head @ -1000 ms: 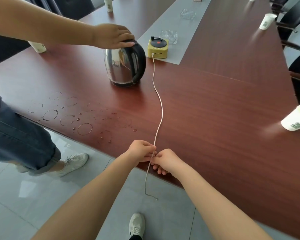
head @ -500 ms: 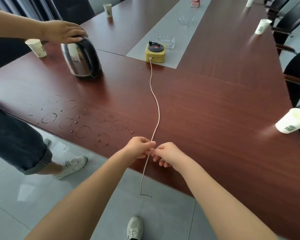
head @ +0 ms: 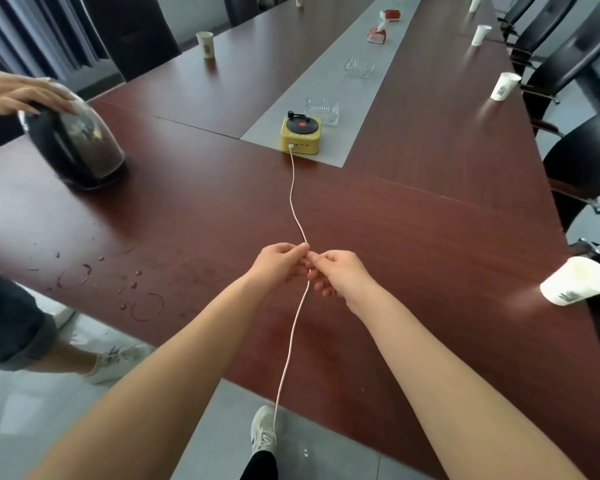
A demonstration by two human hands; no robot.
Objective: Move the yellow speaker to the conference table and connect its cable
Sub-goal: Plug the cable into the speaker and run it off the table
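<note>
Yellow speaker (head: 300,135): sitting on the conference table (head: 413,237), at the near end of its grey centre strip.
Cable (head: 293,209): running from the speaker's near face toward both hands, then hanging past the table edge.
Left hand (head: 280,264): pinching the cable.
Right hand (head: 336,273): pinching it just beside the left.
Kettle (head: 73,140): sitting left of the speaker, another person's hand on it.

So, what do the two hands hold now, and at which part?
Both the left hand and the right hand pinch the white cable at mid-length, between the yellow speaker and its free end hanging off the table.
</note>
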